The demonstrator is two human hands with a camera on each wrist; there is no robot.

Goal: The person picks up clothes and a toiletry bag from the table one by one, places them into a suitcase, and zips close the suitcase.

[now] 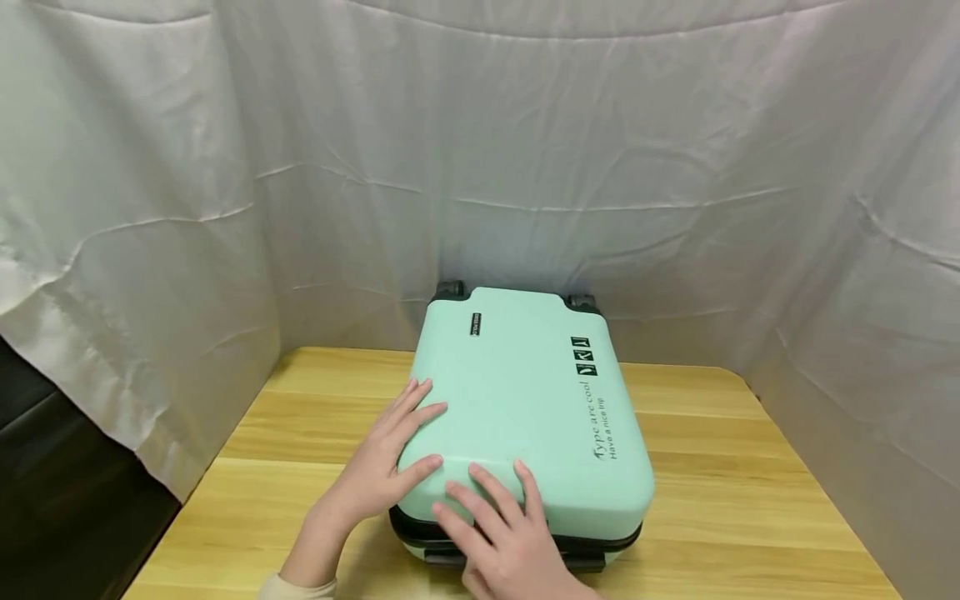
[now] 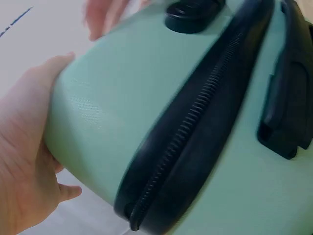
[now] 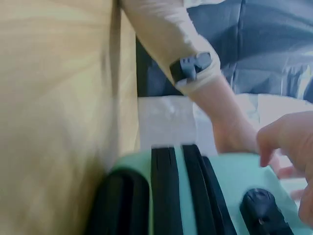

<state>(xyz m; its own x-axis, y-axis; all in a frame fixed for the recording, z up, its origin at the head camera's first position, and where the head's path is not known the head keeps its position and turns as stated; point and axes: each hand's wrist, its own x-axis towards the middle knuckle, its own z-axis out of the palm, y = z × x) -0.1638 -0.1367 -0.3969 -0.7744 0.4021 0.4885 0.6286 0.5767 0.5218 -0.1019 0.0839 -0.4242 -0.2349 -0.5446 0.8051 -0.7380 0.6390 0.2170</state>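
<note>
A mint-green hard-shell suitcase [image 1: 517, 392] lies flat, its wheels [image 1: 450, 289] at the far end. My left hand [image 1: 382, 462] rests on the near left corner, fingers spread over the top shell and side. Above the near edge is my right hand [image 1: 510, 537], fingers apart and slightly bent, fingertips at the shell's front. The left wrist view shows a black zipper [image 2: 195, 107] along the suitcase's side, between a round black fitting [image 2: 188, 19] and a black handle [image 2: 288, 88]. In the right wrist view, my right hand [image 3: 293, 147] hovers close over the shell, holding nothing.
The suitcase stands on a wooden table [image 1: 750, 483]. Light grey curtains [image 1: 600, 150] hang behind it and on both sides. A black surface [image 1: 60, 475] shows at the lower left. A small dark device [image 3: 190, 66] sits on the left sleeve cuff.
</note>
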